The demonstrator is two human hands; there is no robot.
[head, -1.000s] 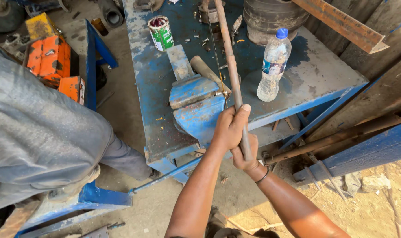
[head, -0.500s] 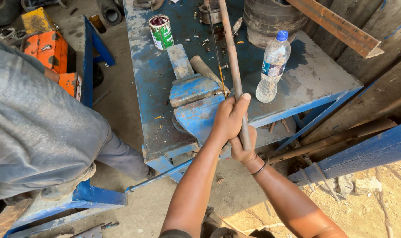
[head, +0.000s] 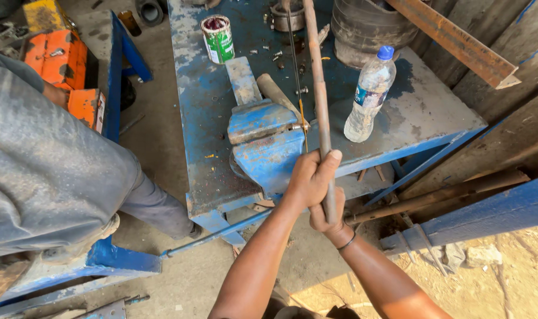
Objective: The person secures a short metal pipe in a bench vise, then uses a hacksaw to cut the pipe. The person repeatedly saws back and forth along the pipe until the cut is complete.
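Note:
A long rusty metal rod [head: 316, 82] runs from the top of the view down across the blue workbench [head: 204, 136], past the right side of a blue bench vise [head: 263, 139]. My left hand [head: 309, 177] is wrapped around the rod just in front of the vise. Below it my right hand [head: 331, 217], with a dark band at the wrist, grips the rod's lower end. Whether the vise jaws clamp the rod cannot be told. A thin wire runs beside the rod.
A clear plastic water bottle [head: 370, 94] with a blue cap stands right of the rod. A green can [head: 217, 39], loose bolts and a black tyre [head: 369, 26] sit on the bench. Another person in grey trousers [head: 50, 171] stands left. Rusty angle iron [head: 452, 38] leans at right.
Both hands have stayed clasped on the rod, shifting slightly up and toward the vise. The view has shifted a little; the person at left has barely moved.

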